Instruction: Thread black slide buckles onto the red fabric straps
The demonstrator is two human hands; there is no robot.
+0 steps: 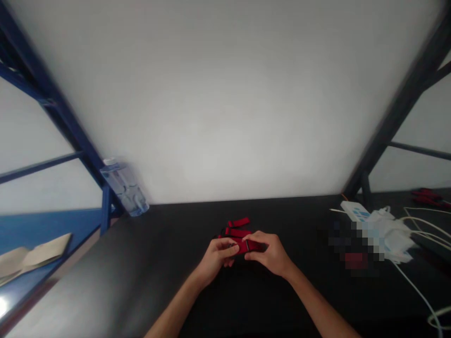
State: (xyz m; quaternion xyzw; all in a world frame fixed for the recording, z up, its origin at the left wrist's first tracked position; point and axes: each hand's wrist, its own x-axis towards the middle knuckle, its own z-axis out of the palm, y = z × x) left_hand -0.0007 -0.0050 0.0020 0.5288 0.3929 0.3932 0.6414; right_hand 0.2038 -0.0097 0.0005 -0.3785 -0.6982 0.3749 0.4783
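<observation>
My left hand (218, 257) and my right hand (266, 251) meet at the middle of the dark table (169, 234). Between them both hold a red webbing strap (239, 233), folded into several bands. A small dark buckle or slider (247, 245) shows between my fingers, partly hidden by them. One loose red strap end (238, 222) sticks out beyond my hands, towards the far side of the table.
A clear plastic water bottle (125, 188) lies tilted at the far left table corner, beside a blue metal rack (56, 101). On the right are a white power strip (354, 211), crumpled white plastic (391, 234), white cables (423, 226) and a red-handled tool (428, 197).
</observation>
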